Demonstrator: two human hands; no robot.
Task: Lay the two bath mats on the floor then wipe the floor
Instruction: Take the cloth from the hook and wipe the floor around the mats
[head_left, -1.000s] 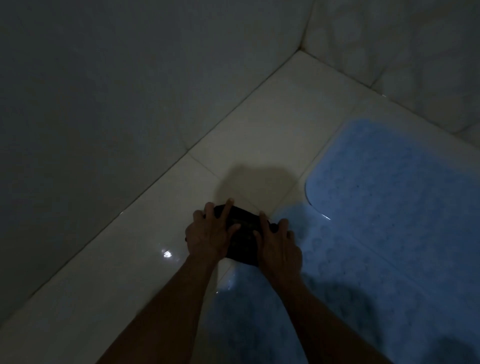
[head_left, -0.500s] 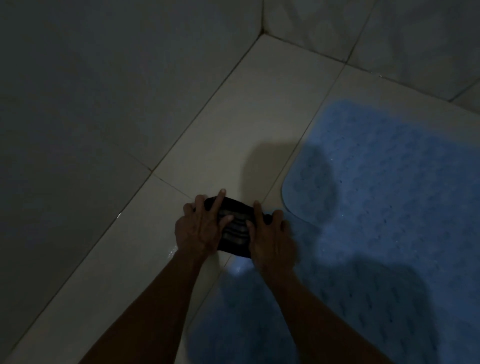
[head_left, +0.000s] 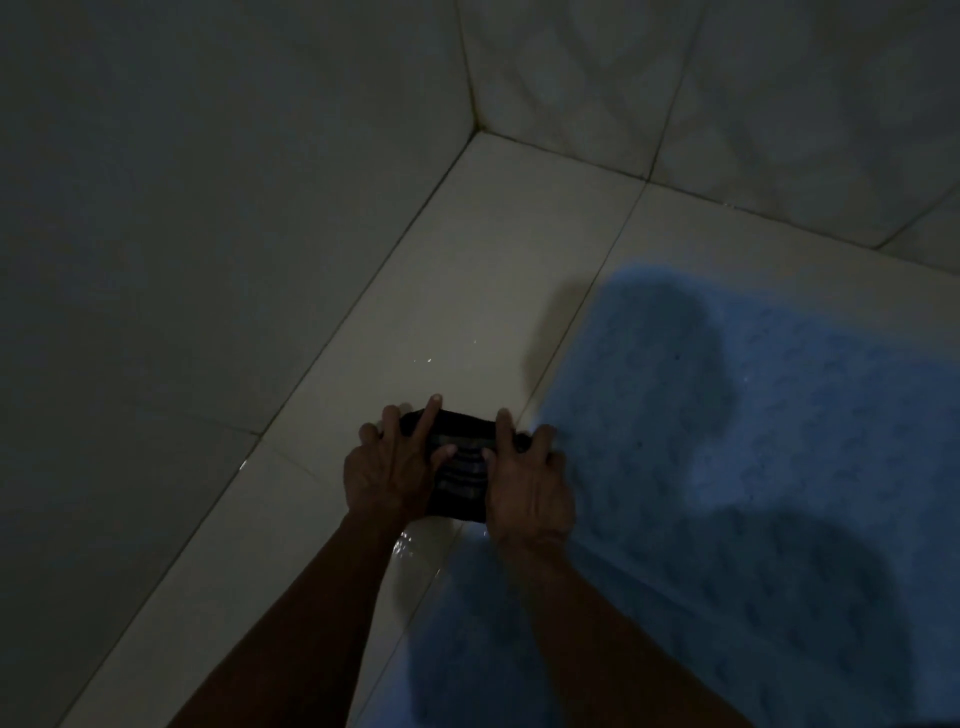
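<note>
Left hand (head_left: 387, 475): palm down on the left part of the dark cloth (head_left: 460, 470), fingers spread and nearly straight, pressing flat rather than curling round it; the index fingertip reaches the cloth's far edge.
Right hand (head_left: 527, 486): palm down on the right part of the same cloth, fingers also extended and splayed, pressing and not gripping; the outer fingers lie at the near edge of the mat.
Dark cloth: a folded, dark piece with faint paler stripes (the pattern is hard to read in the dim light), lying on the floor (head_left: 498, 270) between and under the two hands.
Blue bath mat (head_left: 779, 467): spread flat on the floor to the right of the cloth, textured surface up, its rounded near-left edge touching or just beside the cloth; shadows fall across it.
Second bath mat: whether the lower blue area is a separate mat cannot be told.
Floor: pale glossy tiles with grout lines; small wet glints show beyond the cloth and just below the wrists.
Walls (head_left: 208, 208): tiled, meeting in a corner beyond the hands, at upper centre.
</note>
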